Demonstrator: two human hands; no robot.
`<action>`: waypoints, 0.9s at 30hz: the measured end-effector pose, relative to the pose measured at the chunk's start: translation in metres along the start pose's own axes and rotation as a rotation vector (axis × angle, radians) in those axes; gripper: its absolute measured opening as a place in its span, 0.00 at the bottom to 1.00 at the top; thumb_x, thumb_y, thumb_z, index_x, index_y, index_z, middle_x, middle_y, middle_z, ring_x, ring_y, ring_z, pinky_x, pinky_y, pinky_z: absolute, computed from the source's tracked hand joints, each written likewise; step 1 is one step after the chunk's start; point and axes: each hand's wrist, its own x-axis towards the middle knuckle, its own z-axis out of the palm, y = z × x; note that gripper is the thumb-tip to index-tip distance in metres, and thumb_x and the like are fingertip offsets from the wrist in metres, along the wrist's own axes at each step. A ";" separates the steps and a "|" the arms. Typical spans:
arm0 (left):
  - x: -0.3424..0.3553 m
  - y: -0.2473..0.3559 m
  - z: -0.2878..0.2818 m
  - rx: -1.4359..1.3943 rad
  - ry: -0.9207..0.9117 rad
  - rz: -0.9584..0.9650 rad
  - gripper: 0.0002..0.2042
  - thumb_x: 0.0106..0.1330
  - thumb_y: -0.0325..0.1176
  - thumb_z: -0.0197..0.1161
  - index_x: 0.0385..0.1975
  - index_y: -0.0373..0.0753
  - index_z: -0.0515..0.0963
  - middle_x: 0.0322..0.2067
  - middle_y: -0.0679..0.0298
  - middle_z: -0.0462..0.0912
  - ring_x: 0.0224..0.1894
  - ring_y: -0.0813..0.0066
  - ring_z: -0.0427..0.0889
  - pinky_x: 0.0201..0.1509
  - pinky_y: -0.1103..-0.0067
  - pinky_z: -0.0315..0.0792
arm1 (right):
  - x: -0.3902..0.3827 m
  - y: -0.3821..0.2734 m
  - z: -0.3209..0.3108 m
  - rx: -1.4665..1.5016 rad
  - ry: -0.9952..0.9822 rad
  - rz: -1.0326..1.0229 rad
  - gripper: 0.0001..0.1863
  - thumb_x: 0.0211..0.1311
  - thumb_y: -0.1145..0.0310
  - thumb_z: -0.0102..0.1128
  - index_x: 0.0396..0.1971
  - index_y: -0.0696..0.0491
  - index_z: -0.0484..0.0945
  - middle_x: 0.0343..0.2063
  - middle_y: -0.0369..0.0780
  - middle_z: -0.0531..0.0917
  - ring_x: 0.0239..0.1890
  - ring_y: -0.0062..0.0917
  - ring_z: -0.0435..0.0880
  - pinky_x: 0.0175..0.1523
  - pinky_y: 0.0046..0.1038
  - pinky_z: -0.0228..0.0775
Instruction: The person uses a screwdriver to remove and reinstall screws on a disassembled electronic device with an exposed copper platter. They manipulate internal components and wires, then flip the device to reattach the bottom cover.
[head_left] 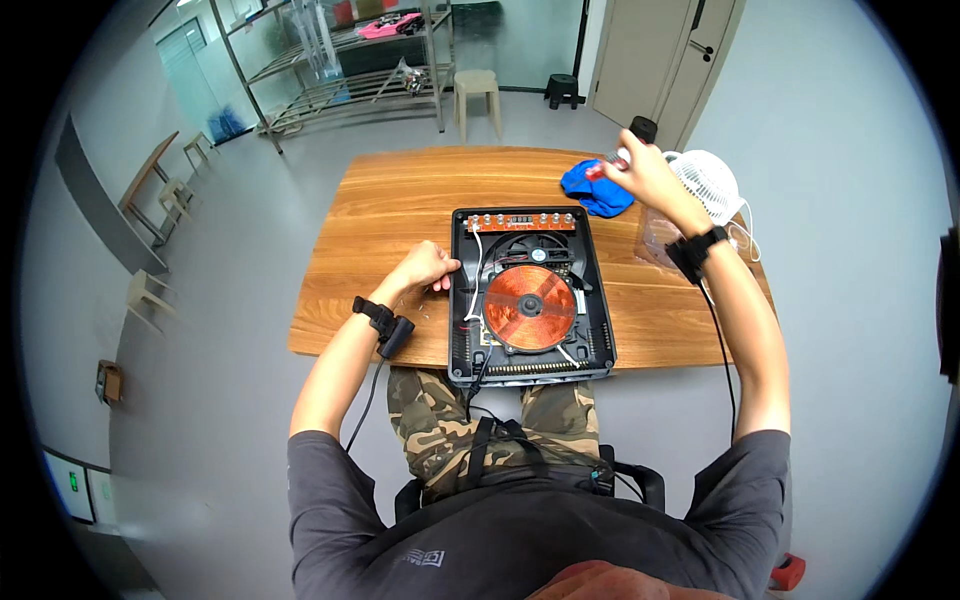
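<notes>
An opened black induction cooker housing (602, 300) lies on the wooden table (370, 200), its round copper coil (510, 300), fan (537, 255) and orange button board (520, 222) exposed, with loose cables. My left hand (425, 268) is closed at the housing's left edge, thumb and finger gripping it. My right hand (645, 180) is raised at the upper right, closed on a small red-tipped tool, partly hidden by my fingers, above a crumpled blue cloth (600, 203).
A white fan (710, 175), a clear plastic box (660, 237) and a black cylinder (642, 128) are at the table's right. Behind stand a metal rack (350, 80), plastic stools (476, 85) and a door (650, 50). Small screws lie left of the housing.
</notes>
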 end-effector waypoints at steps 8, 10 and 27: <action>-0.001 0.016 -0.008 0.115 -0.058 -0.061 0.16 0.71 0.35 0.64 0.21 0.34 0.80 0.18 0.60 0.85 0.13 0.79 0.78 0.18 0.80 0.72 | -0.118 0.057 0.002 -0.051 -0.061 0.167 0.23 0.58 0.61 0.72 0.35 0.62 0.67 0.26 0.60 0.81 0.34 0.54 0.85 0.38 0.43 0.76; -0.002 0.017 -0.009 0.108 -0.074 -0.050 0.15 0.71 0.34 0.64 0.22 0.34 0.81 0.18 0.59 0.86 0.14 0.79 0.79 0.18 0.79 0.73 | -0.137 0.057 0.003 -0.103 -0.079 0.259 0.25 0.55 0.61 0.73 0.35 0.62 0.67 0.27 0.60 0.81 0.33 0.55 0.84 0.38 0.44 0.75; -0.004 0.003 -0.003 0.105 -0.013 0.033 0.19 0.73 0.40 0.63 0.18 0.37 0.81 0.16 0.62 0.84 0.13 0.80 0.75 0.18 0.80 0.70 | -0.175 0.063 0.090 0.006 -0.281 0.448 0.24 0.54 0.65 0.69 0.38 0.62 0.64 0.29 0.62 0.81 0.35 0.60 0.82 0.42 0.51 0.74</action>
